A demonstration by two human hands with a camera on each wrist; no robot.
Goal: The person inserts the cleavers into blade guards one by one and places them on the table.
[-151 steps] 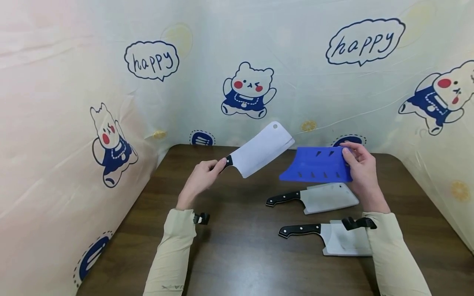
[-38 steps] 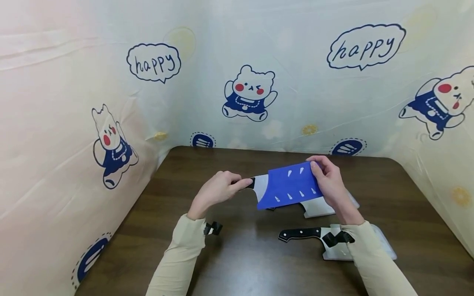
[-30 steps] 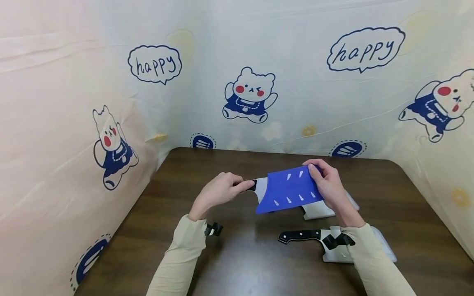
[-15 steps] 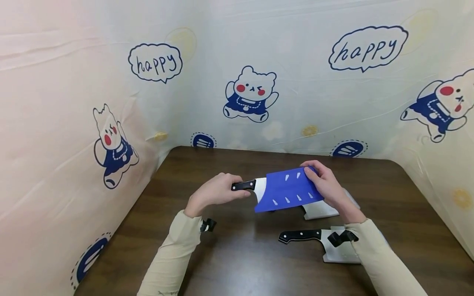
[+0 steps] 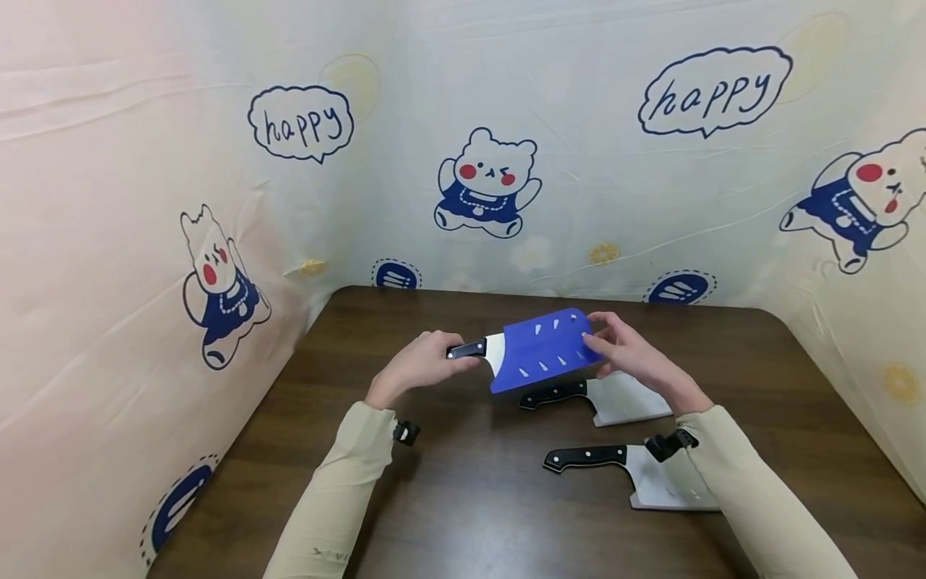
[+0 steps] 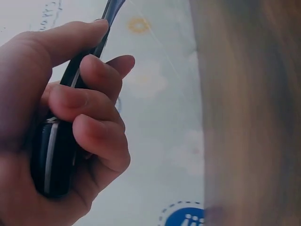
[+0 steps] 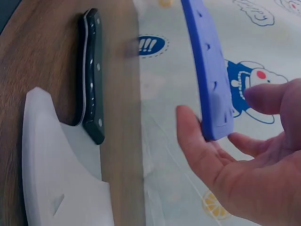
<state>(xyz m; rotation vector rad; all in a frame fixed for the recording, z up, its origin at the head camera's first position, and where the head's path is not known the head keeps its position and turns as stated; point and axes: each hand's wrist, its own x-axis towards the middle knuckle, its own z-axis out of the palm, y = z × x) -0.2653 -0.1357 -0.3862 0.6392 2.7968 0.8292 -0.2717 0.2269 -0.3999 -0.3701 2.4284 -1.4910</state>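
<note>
In the head view, my left hand (image 5: 415, 367) grips the black riveted handle of a cleaver (image 5: 468, 349), held above the table. A blue slotted blade guard (image 5: 541, 347) covers most of its blade, leaving a strip of bare metal by the handle. My right hand (image 5: 628, 355) is at the guard's far end. The right wrist view shows the thumb apart from the blue guard (image 7: 214, 94), while other fingers lie close by its end; whether they touch it I cannot tell. Curled fingers wrap the handle in the left wrist view, where the left hand (image 6: 89, 113) fills the left side.
Two more cleavers lie on the brown wooden table (image 5: 448, 498), handles to the left, in whitish guards: a farther cleaver (image 5: 628, 400) partly under my right hand, and a nearer cleaver (image 5: 589, 457) partly behind my right forearm. A printed cloth (image 5: 579, 161) hangs behind.
The bare blade and separate blue guard have come together, the blade now inside it. Latest, my right hand has loosened from the guard's end, and the covered cleaver has shifted slightly left and up.
</note>
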